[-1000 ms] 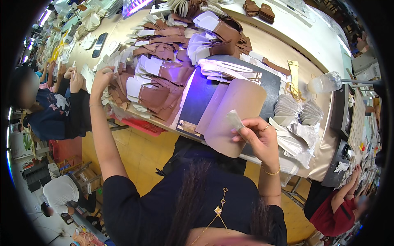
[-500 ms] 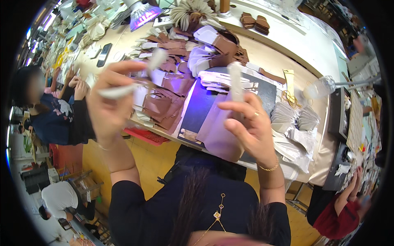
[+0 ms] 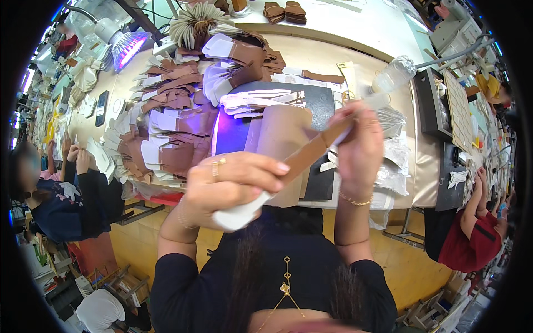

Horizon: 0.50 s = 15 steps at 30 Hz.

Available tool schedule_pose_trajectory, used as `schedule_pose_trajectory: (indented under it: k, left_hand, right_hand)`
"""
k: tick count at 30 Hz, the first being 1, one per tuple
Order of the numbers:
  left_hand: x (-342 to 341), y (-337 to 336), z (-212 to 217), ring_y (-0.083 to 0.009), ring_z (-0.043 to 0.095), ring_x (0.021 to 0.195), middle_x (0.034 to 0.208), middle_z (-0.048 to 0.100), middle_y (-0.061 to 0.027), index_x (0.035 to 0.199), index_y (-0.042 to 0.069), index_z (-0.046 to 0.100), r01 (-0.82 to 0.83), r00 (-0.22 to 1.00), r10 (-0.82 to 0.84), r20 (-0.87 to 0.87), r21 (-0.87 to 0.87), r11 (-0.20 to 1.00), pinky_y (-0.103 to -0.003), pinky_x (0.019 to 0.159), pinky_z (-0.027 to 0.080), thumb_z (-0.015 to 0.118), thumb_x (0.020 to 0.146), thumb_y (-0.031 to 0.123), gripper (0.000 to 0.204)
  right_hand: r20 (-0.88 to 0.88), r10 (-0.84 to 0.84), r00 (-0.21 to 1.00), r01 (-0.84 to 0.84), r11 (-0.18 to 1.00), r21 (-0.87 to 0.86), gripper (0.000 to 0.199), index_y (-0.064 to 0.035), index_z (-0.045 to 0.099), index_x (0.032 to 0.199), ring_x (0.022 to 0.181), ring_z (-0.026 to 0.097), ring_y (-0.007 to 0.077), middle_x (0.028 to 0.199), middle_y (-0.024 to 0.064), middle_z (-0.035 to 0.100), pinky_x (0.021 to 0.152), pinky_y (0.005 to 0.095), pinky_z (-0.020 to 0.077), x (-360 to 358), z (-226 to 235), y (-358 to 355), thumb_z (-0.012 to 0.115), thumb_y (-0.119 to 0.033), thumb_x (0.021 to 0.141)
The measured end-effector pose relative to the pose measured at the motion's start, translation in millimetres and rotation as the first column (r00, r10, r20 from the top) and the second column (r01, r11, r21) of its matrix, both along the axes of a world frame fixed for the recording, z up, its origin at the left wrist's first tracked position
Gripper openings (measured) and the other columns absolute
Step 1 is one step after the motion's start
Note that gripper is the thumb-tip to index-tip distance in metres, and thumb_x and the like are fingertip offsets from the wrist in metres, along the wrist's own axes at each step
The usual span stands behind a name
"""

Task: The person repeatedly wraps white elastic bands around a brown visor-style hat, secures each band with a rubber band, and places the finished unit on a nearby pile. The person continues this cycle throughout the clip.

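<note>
A brown leather-like strip [image 3: 305, 160] with a white rounded end slants across the view in front of me, above the table. My left hand [image 3: 227, 180] is closed on its lower end, and the white tip sticks out below the fingers. Higher and to the right, my right hand [image 3: 362, 145] pinches the upper end; that end is blurred, with something pale beyond the fingertips. Beneath lie a dark board [image 3: 321, 111], a curled brown sheet [image 3: 283, 125] and a stack of white strips [image 3: 244, 101].
Heaps of brown and white pieces [image 3: 177, 119] cover the table's left side. A lit lamp [image 3: 129, 49] and a phone [image 3: 101, 108] are at the far left. Rightward are a clear plastic bottle [image 3: 395, 75], wrapped white bundles [image 3: 393, 144] and a dark box [image 3: 433, 102]. Other people sit on both sides.
My hands were raised apart, each with whitish pieces. Now they are lower, and both hold one brown strip between them. The view has shifted, so the table contents appear further left.
</note>
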<state>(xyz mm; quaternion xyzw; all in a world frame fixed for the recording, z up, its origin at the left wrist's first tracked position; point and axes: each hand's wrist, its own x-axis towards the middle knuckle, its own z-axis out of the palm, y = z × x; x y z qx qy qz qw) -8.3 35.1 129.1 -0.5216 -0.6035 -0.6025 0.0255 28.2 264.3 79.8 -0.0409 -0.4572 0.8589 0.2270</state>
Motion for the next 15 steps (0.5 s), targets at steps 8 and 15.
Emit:
schedule_pose_trajectory:
  k: [8,15]
  left_hand:
    - [-16,-96,13,-0.0180,0.046,0.061,0.078,0.059,-0.0141,0.098,0.006,0.045,-0.260,0.931,0.190,0.312,0.203,0.944,-0.031,0.059,0.041,0.055,0.081,-0.003,0.022]
    - [-8,-90,-29,-0.0138,0.045,0.069,0.082,0.050,-0.0103,0.106,0.006,0.041,-0.337,0.753,0.237,0.615,0.050,0.940,-0.023,0.062,0.036,0.077,0.071,0.029,0.055]
  right_hand:
    - [-0.095,-0.316,0.944,0.320,0.947,0.032,0.025,-0.0009,0.055,0.111,0.075,0.058,0.0117,0.100,0.0060,0.056,0.071,0.0285,0.0507,62,20,135,0.046,-0.021,0.099]
    - [0.211,-0.099,0.972,-0.055,0.782,0.621,0.016,0.0019,0.060,0.089,0.055,0.053,0.0107,0.076,0.0103,0.061,0.049,0.0241,0.0450,79,36,106,0.057,-0.014,0.093]
